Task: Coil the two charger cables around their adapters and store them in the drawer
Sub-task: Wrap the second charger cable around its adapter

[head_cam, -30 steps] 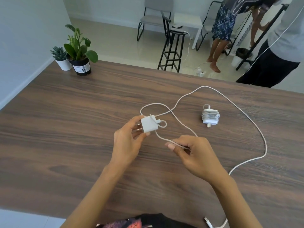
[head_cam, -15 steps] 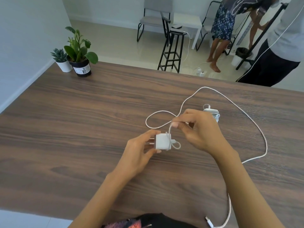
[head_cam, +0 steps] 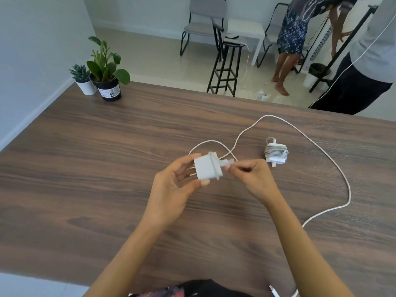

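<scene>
Now two adapters show — one (head_cam: pixel 206 168) gripped above the counter (head_cam: pixel 107 168) in the left hand (head_cam: pixel 171 189), right hand (head_cam: pixel 250 179) pinching its loose cable (head_cam: pixel 321 151); the other (head_cam: pixel 276 153), already coiled, lies nearby beside two potted plants (head_cam: pixel 102 69).

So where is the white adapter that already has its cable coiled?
In the head view, the coiled white adapter lies on the wooden table, right of the right hand.

Your table (head_cam: pixel 107 168), filling mid-frame: dark wood-grain top, matt, smooth. The adapter (head_cam: pixel 206 169) you hold at centre: white plastic, matt. Loose cable (head_cam: pixel 334 163) to the right: white, smooth sheath. Coiled charger (head_cam: pixel 276 153) right of centre: same white plastic, faint sheen.
</scene>
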`<state>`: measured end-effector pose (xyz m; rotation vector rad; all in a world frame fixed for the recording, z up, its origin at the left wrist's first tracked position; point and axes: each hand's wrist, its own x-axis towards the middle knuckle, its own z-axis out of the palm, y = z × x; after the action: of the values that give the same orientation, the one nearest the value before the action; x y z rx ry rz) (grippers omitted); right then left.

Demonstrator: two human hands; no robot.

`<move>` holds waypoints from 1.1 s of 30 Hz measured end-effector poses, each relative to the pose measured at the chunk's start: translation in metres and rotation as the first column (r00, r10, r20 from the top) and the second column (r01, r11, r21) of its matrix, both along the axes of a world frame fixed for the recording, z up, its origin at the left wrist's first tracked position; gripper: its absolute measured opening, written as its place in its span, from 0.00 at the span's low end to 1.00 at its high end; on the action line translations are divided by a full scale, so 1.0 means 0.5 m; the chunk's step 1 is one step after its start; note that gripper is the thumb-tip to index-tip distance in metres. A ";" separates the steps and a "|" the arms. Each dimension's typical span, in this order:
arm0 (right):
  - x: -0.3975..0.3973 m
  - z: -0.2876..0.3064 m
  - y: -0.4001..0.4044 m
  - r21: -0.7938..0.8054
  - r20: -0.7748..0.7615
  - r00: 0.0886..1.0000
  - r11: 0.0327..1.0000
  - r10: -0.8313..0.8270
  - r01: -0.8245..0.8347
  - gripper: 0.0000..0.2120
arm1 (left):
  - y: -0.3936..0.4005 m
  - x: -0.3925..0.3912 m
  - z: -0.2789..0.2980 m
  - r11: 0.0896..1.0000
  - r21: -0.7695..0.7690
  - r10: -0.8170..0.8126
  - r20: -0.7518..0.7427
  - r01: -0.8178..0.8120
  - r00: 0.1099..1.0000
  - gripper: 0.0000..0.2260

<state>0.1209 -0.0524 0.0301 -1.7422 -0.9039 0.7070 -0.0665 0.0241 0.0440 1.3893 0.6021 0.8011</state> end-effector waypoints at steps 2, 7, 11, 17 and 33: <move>-0.021 -0.015 -0.009 -0.027 -0.010 1.000 1.000 -0.007 0.007 0.02 | 0.014 0.009 0.003 0.998 0.007 0.070 0.015 -0.070 0.997 0.21; -0.074 -0.038 -0.043 -0.053 0.289 0.956 0.998 0.055 -0.041 0.06 | 0.043 0.031 -0.005 0.973 0.131 0.201 -0.064 -0.192 0.977 0.22; -0.095 -0.009 -0.067 -0.043 0.431 0.891 0.990 0.141 -0.135 0.08 | 0.053 0.035 -0.026 0.943 0.263 0.249 -0.155 -0.203 0.956 0.22; -0.082 0.053 -0.072 -0.002 0.543 0.833 0.992 0.106 -0.125 0.04 | 0.055 0.023 -0.055 0.930 0.362 0.163 -0.239 -0.068 0.957 0.22; 0.006 0.096 0.012 -0.060 0.332 0.932 0.989 0.148 -0.135 0.06 | -0.010 -0.014 -0.016 0.963 0.089 -0.233 -0.198 0.254 0.952 0.24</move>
<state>0.1237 -0.0463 0.0783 -1.8773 -1.2675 0.5264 -0.0735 0.0193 0.0357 1.6202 0.5208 0.5167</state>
